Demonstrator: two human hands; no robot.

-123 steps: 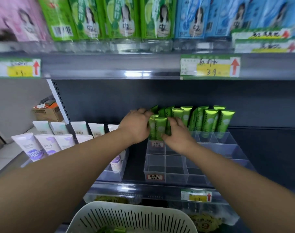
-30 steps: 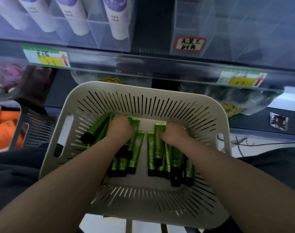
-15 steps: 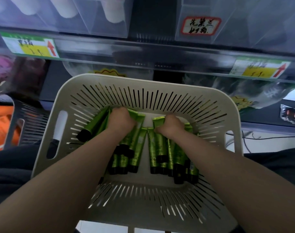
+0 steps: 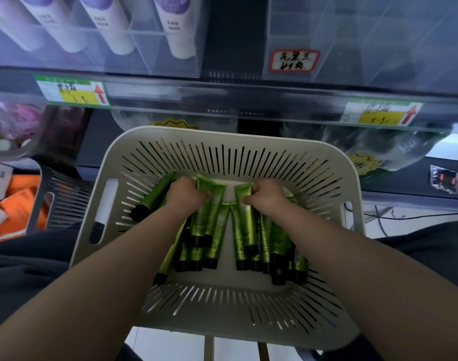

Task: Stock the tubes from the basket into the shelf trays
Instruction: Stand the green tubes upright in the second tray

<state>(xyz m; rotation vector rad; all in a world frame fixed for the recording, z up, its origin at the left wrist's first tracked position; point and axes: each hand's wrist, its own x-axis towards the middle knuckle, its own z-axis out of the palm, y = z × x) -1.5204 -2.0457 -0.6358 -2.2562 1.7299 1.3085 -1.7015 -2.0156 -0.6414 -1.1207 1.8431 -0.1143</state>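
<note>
Two hands (image 4: 186,198) (image 4: 267,199) gripping green tubes (image 4: 212,220), one slotted basket (image 4: 222,134)

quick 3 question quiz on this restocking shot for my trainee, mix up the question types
1. True or false: the left hand and right hand both grip green tubes inside the basket.
2. What colour are the green tubes' caps? A black, B white, C red.
3. Fill in: the white tubes in the shelf tray carry ___ print.
Key: 1 true; 2 A; 3 purple.
</note>
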